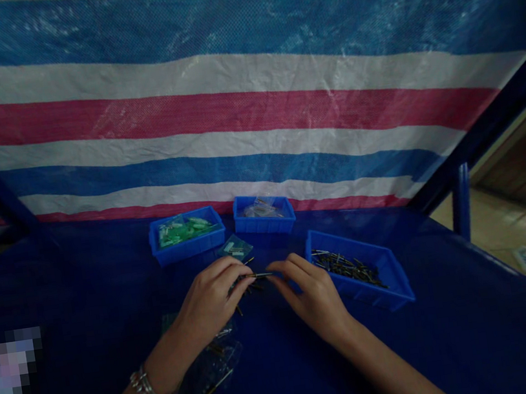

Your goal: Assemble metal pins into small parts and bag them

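My left hand [209,302] and my right hand [311,294] meet over a dark blue table [459,339]. Both pinch the ends of a thin dark metal pin [257,275] held level between them. A few more pins lie on the table just under the left fingers. The left wrist wears a beaded bracelet [151,392] and rests over clear plastic bags [213,364]. A blue tray [392,283] with several dark pins sits right beside my right hand.
A blue tray [166,253] with green packets and a smaller blue tray [267,224] with clear bags stand at the back. A small packet [234,248] lies before them. A striped tarp [248,94] hangs behind. Blue frame bars [488,126] flank the table.
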Action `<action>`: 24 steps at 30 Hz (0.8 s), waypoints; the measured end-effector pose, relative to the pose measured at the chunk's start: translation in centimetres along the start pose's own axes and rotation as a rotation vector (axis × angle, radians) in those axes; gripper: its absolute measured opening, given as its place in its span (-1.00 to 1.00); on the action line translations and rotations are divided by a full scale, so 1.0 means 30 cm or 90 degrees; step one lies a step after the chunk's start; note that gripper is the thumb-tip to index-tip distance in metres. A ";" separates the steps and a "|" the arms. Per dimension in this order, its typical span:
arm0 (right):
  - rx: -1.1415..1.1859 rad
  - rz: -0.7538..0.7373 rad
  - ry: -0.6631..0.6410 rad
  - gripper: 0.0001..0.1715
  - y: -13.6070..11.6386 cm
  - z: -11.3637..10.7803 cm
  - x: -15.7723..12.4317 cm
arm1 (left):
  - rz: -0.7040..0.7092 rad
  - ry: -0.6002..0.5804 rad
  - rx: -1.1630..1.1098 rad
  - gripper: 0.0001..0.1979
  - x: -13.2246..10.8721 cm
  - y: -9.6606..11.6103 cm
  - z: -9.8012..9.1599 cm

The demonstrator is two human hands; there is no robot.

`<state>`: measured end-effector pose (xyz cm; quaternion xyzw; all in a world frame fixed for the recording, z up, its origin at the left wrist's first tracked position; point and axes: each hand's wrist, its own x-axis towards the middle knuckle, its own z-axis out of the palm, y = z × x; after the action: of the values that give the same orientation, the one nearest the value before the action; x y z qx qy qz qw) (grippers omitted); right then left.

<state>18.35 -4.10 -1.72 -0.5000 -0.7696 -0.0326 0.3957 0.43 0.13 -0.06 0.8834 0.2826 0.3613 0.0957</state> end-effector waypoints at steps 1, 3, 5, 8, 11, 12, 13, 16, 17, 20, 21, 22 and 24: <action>0.005 -0.001 0.002 -0.82 0.000 0.000 0.000 | 0.000 -0.002 -0.001 -0.89 0.000 0.001 -0.001; 0.014 -0.003 0.007 -0.82 -0.001 -0.001 0.000 | 0.001 -0.005 -0.003 -0.89 0.000 0.002 -0.001; 0.021 -0.004 0.009 -0.82 -0.003 -0.001 0.000 | 0.002 -0.005 -0.002 -0.89 0.000 0.002 -0.002; 0.020 -0.001 0.010 -0.82 -0.006 -0.003 0.000 | -0.001 -0.007 0.003 -0.89 0.000 0.002 -0.002; 0.014 -0.002 0.007 -0.82 -0.009 -0.006 0.000 | -0.002 -0.009 0.002 -0.88 0.001 0.005 -0.002; 0.011 -0.004 0.007 -0.81 -0.009 -0.007 0.000 | -0.001 -0.009 0.002 -0.88 0.002 0.007 -0.003; 0.008 -0.005 0.006 -0.81 -0.009 -0.008 -0.001 | 0.000 -0.008 0.002 -0.87 0.003 0.009 -0.003; 0.001 -0.011 0.010 -0.80 -0.007 -0.008 -0.002 | 0.001 -0.004 0.005 -0.86 0.004 0.013 -0.005; 0.000 -0.013 0.012 -0.80 -0.006 -0.007 -0.002 | 0.002 -0.005 0.003 -0.86 0.005 0.013 -0.005; -0.001 -0.016 0.018 -0.79 -0.004 -0.005 -0.002 | 0.006 -0.012 -0.004 -0.87 0.004 0.011 -0.005; -0.001 -0.016 0.018 -0.79 -0.004 -0.004 -0.002 | 0.007 -0.015 -0.005 -0.88 0.003 0.010 -0.005; 0.000 -0.016 0.018 -0.79 -0.004 -0.004 -0.002 | 0.007 -0.016 -0.006 -0.88 0.003 0.009 -0.004; 0.002 -0.014 0.015 -0.79 -0.005 -0.004 -0.001 | 0.008 -0.012 -0.006 -0.89 0.002 0.008 -0.004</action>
<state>18.32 -4.26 -1.61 -0.4902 -0.7704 -0.0417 0.4054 0.49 -0.05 0.16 0.8882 0.2744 0.3547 0.1000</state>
